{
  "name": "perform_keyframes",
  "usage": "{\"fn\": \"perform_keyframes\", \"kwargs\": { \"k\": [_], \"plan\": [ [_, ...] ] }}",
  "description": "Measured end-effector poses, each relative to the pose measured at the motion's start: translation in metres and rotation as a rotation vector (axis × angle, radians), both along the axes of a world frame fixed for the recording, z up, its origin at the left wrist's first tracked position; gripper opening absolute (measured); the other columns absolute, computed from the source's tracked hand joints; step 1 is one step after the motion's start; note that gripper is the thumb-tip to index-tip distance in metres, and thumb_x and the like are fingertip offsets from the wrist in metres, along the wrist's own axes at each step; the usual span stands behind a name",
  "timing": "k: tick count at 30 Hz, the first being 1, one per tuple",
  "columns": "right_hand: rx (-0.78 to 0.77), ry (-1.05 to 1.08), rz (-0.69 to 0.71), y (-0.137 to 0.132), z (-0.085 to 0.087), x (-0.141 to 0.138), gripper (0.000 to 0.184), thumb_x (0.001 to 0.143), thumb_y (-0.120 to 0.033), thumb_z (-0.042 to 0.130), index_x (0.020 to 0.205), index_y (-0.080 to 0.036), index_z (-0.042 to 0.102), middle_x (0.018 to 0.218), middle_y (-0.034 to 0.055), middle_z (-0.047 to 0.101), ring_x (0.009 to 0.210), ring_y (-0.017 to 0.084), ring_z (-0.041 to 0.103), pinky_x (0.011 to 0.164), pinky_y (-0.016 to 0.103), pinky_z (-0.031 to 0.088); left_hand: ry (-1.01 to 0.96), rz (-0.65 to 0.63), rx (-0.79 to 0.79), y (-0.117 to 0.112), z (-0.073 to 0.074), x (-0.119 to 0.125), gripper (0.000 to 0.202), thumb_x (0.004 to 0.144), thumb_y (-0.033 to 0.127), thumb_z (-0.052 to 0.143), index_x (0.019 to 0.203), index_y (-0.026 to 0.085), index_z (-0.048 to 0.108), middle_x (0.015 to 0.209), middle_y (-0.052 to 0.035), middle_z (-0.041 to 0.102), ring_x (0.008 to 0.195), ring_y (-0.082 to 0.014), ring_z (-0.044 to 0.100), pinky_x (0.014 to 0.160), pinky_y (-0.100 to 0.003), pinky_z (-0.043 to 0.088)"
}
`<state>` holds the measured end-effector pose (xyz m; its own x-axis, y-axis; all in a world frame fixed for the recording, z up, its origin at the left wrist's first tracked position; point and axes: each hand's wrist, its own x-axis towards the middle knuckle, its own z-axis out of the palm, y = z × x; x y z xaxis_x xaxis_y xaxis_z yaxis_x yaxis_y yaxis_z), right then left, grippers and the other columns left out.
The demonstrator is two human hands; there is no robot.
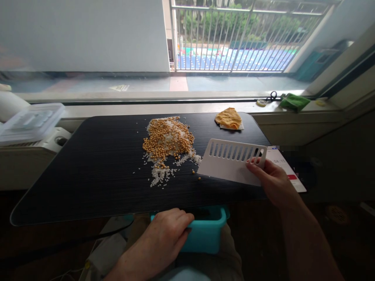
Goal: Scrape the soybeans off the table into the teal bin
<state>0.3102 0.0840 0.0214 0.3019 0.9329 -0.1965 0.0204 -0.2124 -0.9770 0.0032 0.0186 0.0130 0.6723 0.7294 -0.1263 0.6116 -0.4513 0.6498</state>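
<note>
My right hand [274, 177] grips a white plastic scraper [224, 166] with a row of slots along its top edge. The scraper is held tilted over the right part of the black table [88, 168]. My left hand [172, 230] is closed over the rim of a turquoise plastic bin [205, 234], just below the table's front edge. To the left of the scraper lies a mixed heap of soybeans [166, 138] and white rice [159, 175], with loose grains scattered around it. A couple of stray beans lie near the scraper's lower left corner.
A yellow cloth [229, 118] sits at the table's back right. Beside the right edge is a phone-like screen [288, 169]. On the windowsill are scissors [272, 96], a tape roll [261, 103] and a green cloth [294, 102]. A clear plastic lid [32, 121] is at the left.
</note>
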Motion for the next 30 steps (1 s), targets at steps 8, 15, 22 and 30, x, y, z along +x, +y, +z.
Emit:
{"fn": "perform_keyframes", "kwargs": {
  "k": [8, 15, 22, 30],
  "plan": [
    [-0.093, 0.025, 0.181, -0.019, -0.001, 0.003, 0.029, 0.067, -0.047, 0.084, 0.08, -0.024, 0.073, 0.082, 0.0017, 0.07, 0.076, 0.017, 0.062, 0.066, 0.025, 0.051, 0.025, 0.012, 0.006, -0.001, 0.001, 0.0, 0.019, 0.089, 0.004, 0.057, 0.1, 0.018, 0.063, 0.091, -0.0032, 0.064, 0.084, -0.0225, 0.063, 0.077, -0.033, 0.048],
    [0.051, 0.001, -0.056, -0.012, -0.003, -0.012, 0.029, 0.066, -0.047, 0.084, 0.08, -0.025, 0.072, 0.083, 0.0002, 0.071, 0.083, 0.019, 0.063, 0.076, 0.028, 0.051, 0.015, 0.007, 0.017, 0.0, -0.001, 0.001, 0.022, 0.088, 0.002, 0.057, 0.102, 0.018, 0.063, 0.095, -0.0038, 0.065, 0.087, -0.0227, 0.063, 0.08, -0.034, 0.048],
    [0.025, 0.048, -0.046, -0.011, -0.002, -0.001, 0.033, 0.061, -0.049, 0.086, 0.079, -0.024, 0.073, 0.081, 0.0008, 0.069, 0.078, 0.017, 0.062, 0.069, 0.026, 0.051, 0.036, 0.005, 0.002, 0.0, 0.003, 0.001, 0.019, 0.089, 0.004, 0.058, 0.102, 0.017, 0.063, 0.091, -0.003, 0.065, 0.085, -0.0226, 0.063, 0.078, -0.034, 0.047],
    [0.011, -0.063, -0.052, -0.005, -0.007, 0.003, 0.037, 0.06, -0.053, 0.085, 0.079, -0.024, 0.072, 0.082, 0.0028, 0.071, 0.081, 0.022, 0.064, 0.072, 0.032, 0.053, 0.011, 0.007, 0.013, 0.0, 0.001, 0.0, 0.022, 0.089, 0.003, 0.054, 0.102, 0.019, 0.062, 0.093, -0.0026, 0.065, 0.086, -0.0217, 0.062, 0.079, -0.033, 0.047]
  ]
}}
